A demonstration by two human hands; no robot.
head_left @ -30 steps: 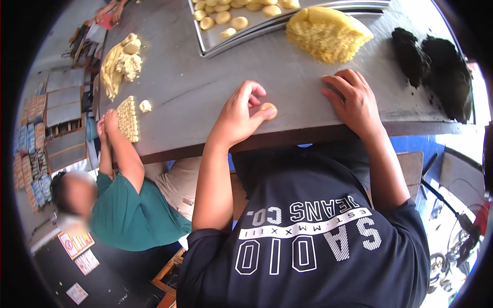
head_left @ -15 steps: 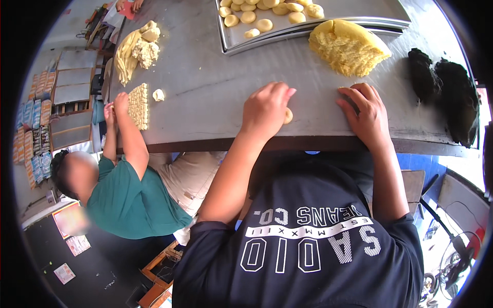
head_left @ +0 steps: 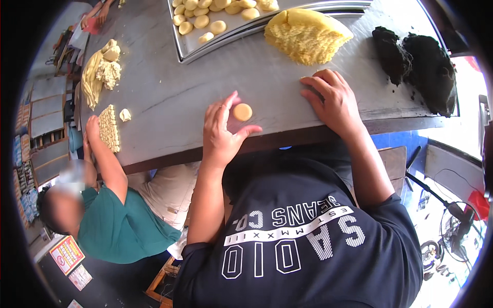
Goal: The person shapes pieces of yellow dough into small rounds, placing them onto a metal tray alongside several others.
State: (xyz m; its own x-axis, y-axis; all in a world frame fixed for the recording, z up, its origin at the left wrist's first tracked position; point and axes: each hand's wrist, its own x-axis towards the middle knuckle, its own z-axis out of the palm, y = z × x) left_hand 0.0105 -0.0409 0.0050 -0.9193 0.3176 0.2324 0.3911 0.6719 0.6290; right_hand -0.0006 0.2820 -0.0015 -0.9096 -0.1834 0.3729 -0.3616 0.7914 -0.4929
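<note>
My left hand [head_left: 223, 128] rests on the grey metal table [head_left: 174, 102], its fingers and thumb spread around a flat, round pale-yellow dough disc [head_left: 242, 112], which sits free between them. My right hand [head_left: 329, 102] is at the table's near edge, fingers loosely bent and apart, its fingertips near a small yellow crumb. Just beyond lies a big torn lump of yellow dough [head_left: 307, 36]. A metal tray [head_left: 187, 47] at the back holds several round dough pieces [head_left: 201, 21].
Black dough [head_left: 426, 72] lies at the right. At the left are pale dough [head_left: 100, 72] and rows of small pieces [head_left: 109, 126], where a co-worker in green [head_left: 120, 226] has both hands. Another person's hands [head_left: 97, 15] show at the far left corner. A fan [head_left: 452, 236] stands lower right.
My left hand covered the dough disc half a second ago and has now opened out to its left, uncovering it. My right hand keeps its bent shape. The view has shifted.
</note>
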